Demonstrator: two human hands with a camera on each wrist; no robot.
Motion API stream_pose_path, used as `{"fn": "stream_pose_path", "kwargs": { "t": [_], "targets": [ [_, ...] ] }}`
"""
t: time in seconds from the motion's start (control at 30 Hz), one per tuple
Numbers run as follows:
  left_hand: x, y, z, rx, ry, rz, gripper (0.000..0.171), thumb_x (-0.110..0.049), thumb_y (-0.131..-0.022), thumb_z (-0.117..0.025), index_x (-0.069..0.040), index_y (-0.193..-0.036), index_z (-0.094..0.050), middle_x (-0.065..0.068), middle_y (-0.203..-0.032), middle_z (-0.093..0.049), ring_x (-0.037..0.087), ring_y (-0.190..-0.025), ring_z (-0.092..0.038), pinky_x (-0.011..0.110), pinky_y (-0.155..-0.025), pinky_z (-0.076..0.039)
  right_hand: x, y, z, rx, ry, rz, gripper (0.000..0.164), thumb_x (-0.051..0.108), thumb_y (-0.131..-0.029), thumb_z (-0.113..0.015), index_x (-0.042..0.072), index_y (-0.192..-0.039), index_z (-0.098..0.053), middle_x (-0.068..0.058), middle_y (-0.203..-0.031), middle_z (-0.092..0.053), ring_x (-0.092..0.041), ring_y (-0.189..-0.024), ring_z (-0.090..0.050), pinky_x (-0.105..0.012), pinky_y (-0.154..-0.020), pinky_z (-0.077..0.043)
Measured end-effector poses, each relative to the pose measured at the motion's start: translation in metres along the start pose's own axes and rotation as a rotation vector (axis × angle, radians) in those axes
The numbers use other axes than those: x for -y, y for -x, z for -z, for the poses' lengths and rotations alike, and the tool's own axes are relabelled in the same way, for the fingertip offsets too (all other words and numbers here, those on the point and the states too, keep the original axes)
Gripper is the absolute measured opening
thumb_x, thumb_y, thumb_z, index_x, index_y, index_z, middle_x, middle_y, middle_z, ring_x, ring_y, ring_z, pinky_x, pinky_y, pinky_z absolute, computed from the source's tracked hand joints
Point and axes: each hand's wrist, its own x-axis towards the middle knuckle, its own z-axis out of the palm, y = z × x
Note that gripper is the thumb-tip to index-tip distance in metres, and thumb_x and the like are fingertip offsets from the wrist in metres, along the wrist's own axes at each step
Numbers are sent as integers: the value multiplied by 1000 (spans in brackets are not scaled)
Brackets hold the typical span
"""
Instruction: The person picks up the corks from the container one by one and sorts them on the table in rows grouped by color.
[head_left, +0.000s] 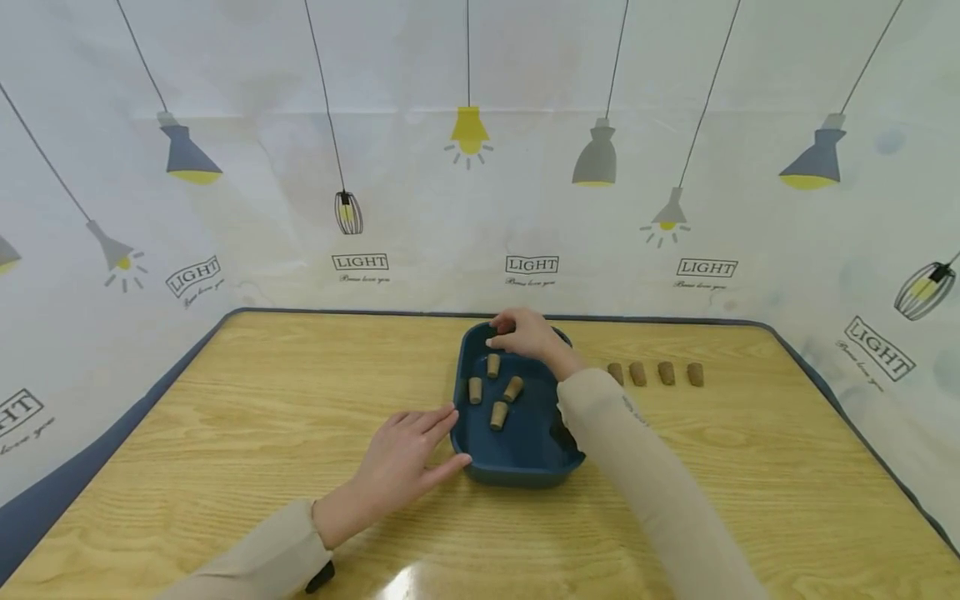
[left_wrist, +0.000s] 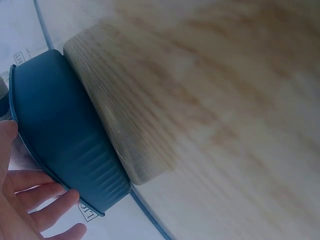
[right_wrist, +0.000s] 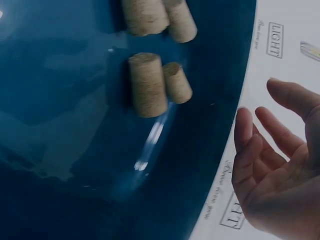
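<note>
Left hand (head_left: 401, 458) loosely spread, digits against tray's (head_left: 517, 477) left rim, four corks (head_left: 498, 415) inside. Right hand (head_left: 528, 335) over tray's far end, thumb and fingers parted, empty; sleeve (head_left: 652, 467) crosses right rim, partly blocking row of corks (head_left: 667, 372). Counter's (head_left: 300, 400) back edge just beyond, room both sides.

The head view, the farthest off, looks forward and down across the table (head_left: 300, 375) from its near side, with the tray (head_left: 525, 442) at the middle of the frame and the printed backdrop (head_left: 412, 67) across the top. The left wrist view, close and tilted, faces the tray's outer wall at left. The right wrist view looks closely into the tray, sharing four corks (right_wrist: 148, 85) with the head view.
</note>
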Motion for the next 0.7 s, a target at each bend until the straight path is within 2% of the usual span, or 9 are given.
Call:
{"fn": "stream_pose_path", "kwargs": {
  "t": [0.3, 0.57, 0.7],
  "targets": [
    [0, 0, -1, -7, 9, 2, 59, -53, -84, -48, -5, -116, -59, 6, -119, -54, 20, -98, -54, 40, -82, -42, -17, -3, -15, 58, 67, -11, 42, 17, -83, -60, 4, -122, -51, -13, -118, -50, -20, -84, -57, -35, -79, -43],
    [0, 1, -2, -2, 20, 8, 59, -53, -84, -49, -5, -117, -59, 7, -119, -54, 21, -101, -53, 41, -83, -41, -24, -4, -25, 56, 154, -8, 41, 13, -81, -60, 3, -120, -53, -13, -117, -52, -25, -107, -48, -37, -87, -39],
    [0, 1, -2, 6, 17, 10, 60, -54, -83, -48, -5, -117, -59, 7, -120, -54, 20, -101, -53, 40, -84, -41, -27, -4, -29, 51, 175, -18, 43, 15, -81, -63, 2, -120, -53, -13, -119, -52, -26, -109, -46, -38, -88, -38]
  ]
}}
